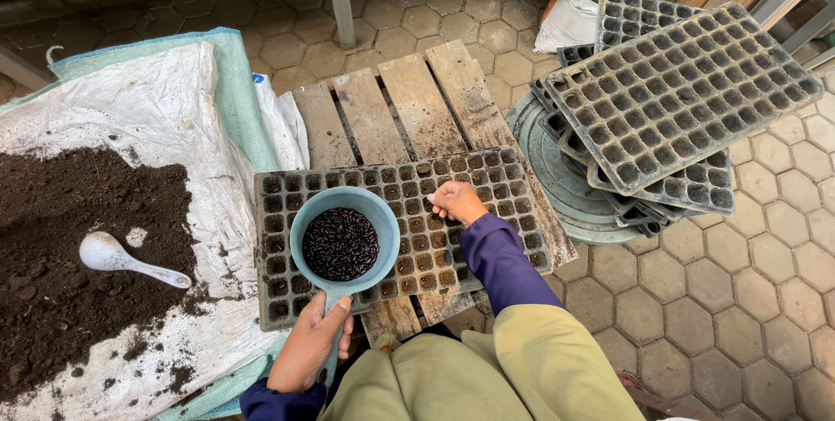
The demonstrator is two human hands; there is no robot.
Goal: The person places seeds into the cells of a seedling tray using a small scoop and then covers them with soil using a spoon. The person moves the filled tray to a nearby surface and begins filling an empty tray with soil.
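Left hand [306, 347] wrapped around the handle of a pale blue scoop [344, 238], fingers [342, 310] closed on it. Scoop round, deep, dusty at the rim, partly filled with small glossy black seeds [340, 243], hovering over the left half of a black seed tray [513, 230]. Tray long, gridded with small square cells, most holding dark soil, lying across a weathered wooden pallet [417, 103]. Right hand [457, 202] resting on the tray's upper middle, fingers pinched narrow against a cell; whether a seed sits between them, impossible to tell. Purple sleeves on both arms. To the left, soil [70, 256] heaped on a white woven sack [148, 99], a white spoon [122, 260] lying in it. To the right, a stack of empty trays [678, 82].
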